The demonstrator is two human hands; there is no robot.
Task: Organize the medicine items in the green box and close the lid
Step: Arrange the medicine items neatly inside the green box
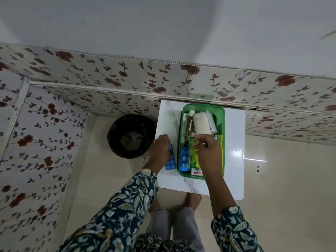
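A green box [221,113] lies open on a white table [234,148]. Inside it are a clear bottle with a white cap [189,120], a white roll [201,122], a white packet [211,120], a blue blister strip [185,160] and yellow-green packets [194,157]. My left hand [161,148] is just left of the box, shut on a second blue blister strip [171,161] that rests on the table. My right hand [207,150] is over the middle of the box, its fingers pinched on a small thin item that I cannot identify. No lid is visible.
A black bin [131,136] with a dark liner stands on the floor left of the table. Floral-tiled walls close in at the back and left. Glossy cream floor lies to the right, and my feet are under the table's near edge.
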